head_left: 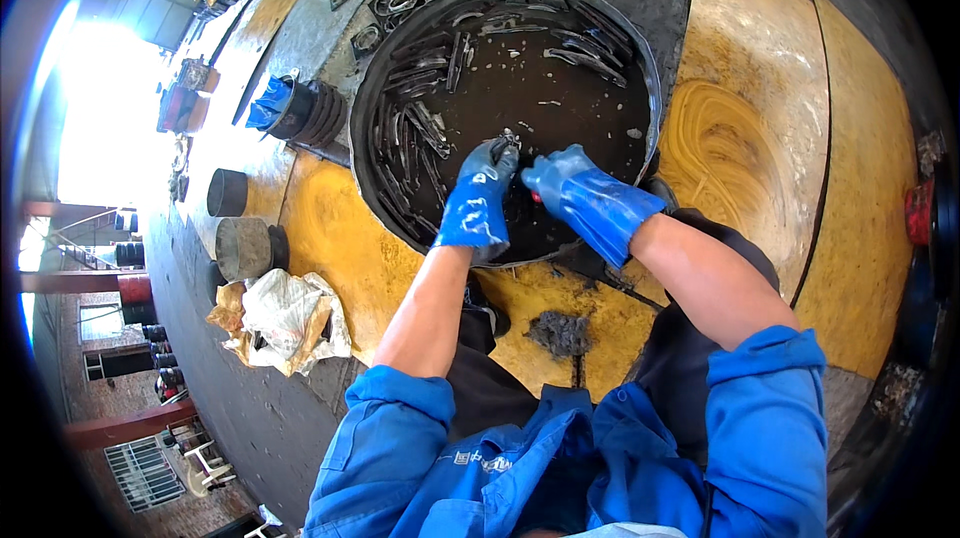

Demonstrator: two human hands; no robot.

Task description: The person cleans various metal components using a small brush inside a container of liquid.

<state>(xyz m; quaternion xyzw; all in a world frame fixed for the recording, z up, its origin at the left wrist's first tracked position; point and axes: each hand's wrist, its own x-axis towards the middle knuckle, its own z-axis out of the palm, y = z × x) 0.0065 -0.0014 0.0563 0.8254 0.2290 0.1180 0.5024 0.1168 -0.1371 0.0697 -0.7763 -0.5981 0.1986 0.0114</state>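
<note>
In the head view, the left hand (488, 163) is closing its fingertips around a small part (509, 136) over the tub's (655, 106) near half, partly hiding its long axis. Toward the tub's right side, the right hand (552, 174) is curling nearby, its hold I cannot tell; strips (428, 124) are crowding the tub's left wall.

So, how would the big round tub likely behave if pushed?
The tub would probably be heavy, holding what looks like dark liquid and many parts. Open-topped, it may slosh over. Its wide round outline suggests it would slide rather than tip.
</note>
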